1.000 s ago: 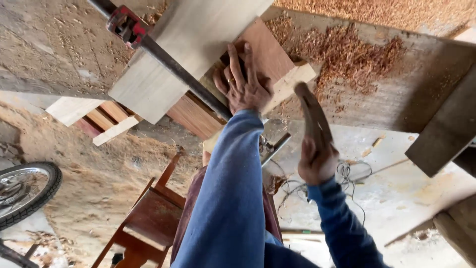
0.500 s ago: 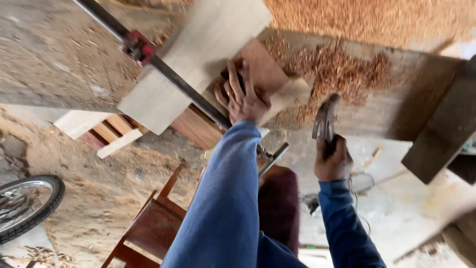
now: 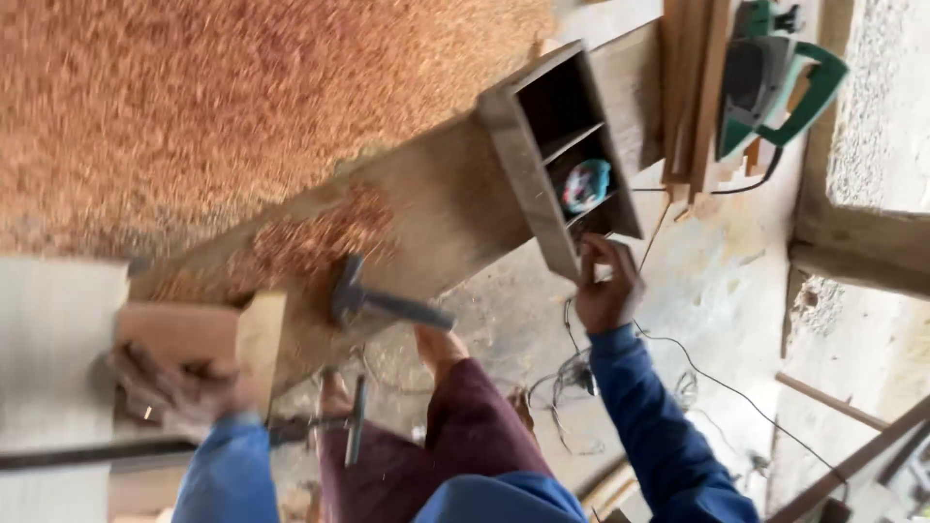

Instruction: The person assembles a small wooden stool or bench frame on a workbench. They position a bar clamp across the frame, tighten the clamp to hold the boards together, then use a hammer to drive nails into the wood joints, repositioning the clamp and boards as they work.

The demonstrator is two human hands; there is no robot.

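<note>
My left hand (image 3: 172, 385) lies blurred at the lower left, its fingers wrapped over a small wooden block (image 3: 199, 334) that rests against a pale board (image 3: 53, 320). My right hand (image 3: 606, 287) reaches up to the open front of a wooden compartment box (image 3: 518, 160), with its fingertips at the lowest compartment. Whether it holds anything there is hidden. A teal and red object (image 3: 585, 184) sits in the middle compartment. A hammer (image 3: 380, 301) lies alone on the workbench (image 3: 436, 208) between my hands.
A large sawdust pile (image 3: 223, 107) covers the bench's upper left. A green electric planer (image 3: 767, 68) lies beside wooden strips (image 3: 690, 92) at the upper right. A bar clamp (image 3: 107, 451) runs below my left hand. Cables (image 3: 697, 373) trail over the floor.
My right hand has let go of the hammer, which now lies on the bench, and has moved right to the box. The view swung right; my left hand stays on the block.
</note>
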